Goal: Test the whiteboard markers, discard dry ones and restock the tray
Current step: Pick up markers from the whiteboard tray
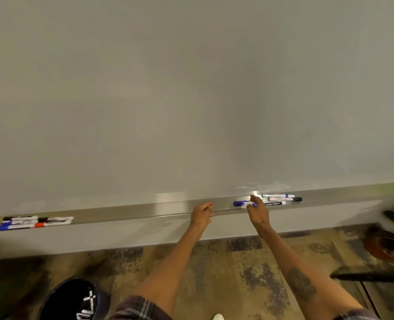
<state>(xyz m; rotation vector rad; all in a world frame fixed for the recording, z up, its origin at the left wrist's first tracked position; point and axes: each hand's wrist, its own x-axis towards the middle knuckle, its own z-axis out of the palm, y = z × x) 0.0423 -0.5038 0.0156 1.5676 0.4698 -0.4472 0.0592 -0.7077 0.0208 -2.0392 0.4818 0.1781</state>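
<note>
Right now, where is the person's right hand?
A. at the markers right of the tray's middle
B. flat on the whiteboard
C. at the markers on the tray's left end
A: the right hand reaches the blue-capped marker in the right-hand marker group on the tray.

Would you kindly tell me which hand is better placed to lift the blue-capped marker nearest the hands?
Right, probably. The right hand hovers over that blue-capped marker on the tray, while the left hand hangs at the tray's front edge, off to the marker's left.
</note>
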